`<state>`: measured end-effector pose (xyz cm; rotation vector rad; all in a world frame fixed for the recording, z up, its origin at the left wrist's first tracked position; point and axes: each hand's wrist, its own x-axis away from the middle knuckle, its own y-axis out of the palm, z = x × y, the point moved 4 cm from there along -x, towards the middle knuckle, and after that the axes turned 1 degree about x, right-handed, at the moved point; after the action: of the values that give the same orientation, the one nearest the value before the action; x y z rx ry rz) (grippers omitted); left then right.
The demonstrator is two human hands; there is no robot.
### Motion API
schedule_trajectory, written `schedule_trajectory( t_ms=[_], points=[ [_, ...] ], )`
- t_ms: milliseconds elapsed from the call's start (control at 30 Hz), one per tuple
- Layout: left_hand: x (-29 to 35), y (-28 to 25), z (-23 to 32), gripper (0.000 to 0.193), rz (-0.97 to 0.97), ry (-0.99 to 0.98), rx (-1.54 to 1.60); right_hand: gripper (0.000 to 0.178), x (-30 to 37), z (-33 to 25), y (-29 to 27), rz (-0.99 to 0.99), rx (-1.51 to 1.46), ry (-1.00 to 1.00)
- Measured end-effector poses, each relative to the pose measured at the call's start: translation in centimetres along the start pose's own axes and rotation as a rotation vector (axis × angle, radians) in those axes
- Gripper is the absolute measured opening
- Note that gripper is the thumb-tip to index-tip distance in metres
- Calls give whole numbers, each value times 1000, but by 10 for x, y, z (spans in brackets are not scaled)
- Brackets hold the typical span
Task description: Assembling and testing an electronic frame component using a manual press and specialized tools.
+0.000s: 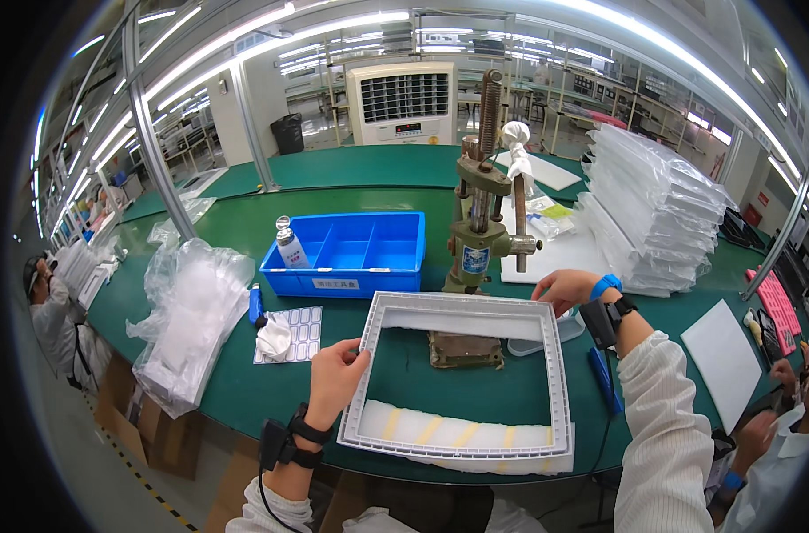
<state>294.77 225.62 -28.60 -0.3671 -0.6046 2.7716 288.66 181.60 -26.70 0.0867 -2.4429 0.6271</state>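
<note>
A white rectangular plastic frame (556, 382) with a ribbed rim is tilted over the front of the table. My left hand (336, 380) pinches its left side. At its far right corner my right hand (568, 290) has its fingers curled against the edge, the tips partly hidden. Under the near side lies a white foam strip (462, 435) with yellow bands. Through the opening I see a small metal base plate (465, 350). A green hand press (480, 222) with a spring column stands just behind the frame. Beside my right hand is a clear plastic box (571, 329), partly covered.
A blue divided bin (342, 283) holds a white bottle (290, 247). Left of it are a bagged stack (195, 311) and a label sheet (308, 330) with crumpled white cloth. Wrapped panels (657, 213) pile up at the right. A co-worker's hands (764, 426) show at far right.
</note>
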Motion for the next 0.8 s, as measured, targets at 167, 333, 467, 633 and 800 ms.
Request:
schedule_trajectory(
  t_ms=[167, 333, 467, 633, 800],
  points=[
    [0, 7, -9, 33, 0, -1, 36, 30, 9, 9, 1, 135, -75, -5],
    [8, 2, -11, 32, 12, 0, 31, 49, 61, 6, 21, 959, 496, -556],
    [17, -1, -5, 26, 74, 19, 19, 57, 102, 11, 82, 1014, 582, -433],
    [32, -3, 13, 21, 140, 135, -111, 67, 98, 33, 103, 790, 493, -333],
    [39, 1, 16, 21, 168, 223, -242, 64, 100, 38, 105, 800, 410, -356]
  ],
)
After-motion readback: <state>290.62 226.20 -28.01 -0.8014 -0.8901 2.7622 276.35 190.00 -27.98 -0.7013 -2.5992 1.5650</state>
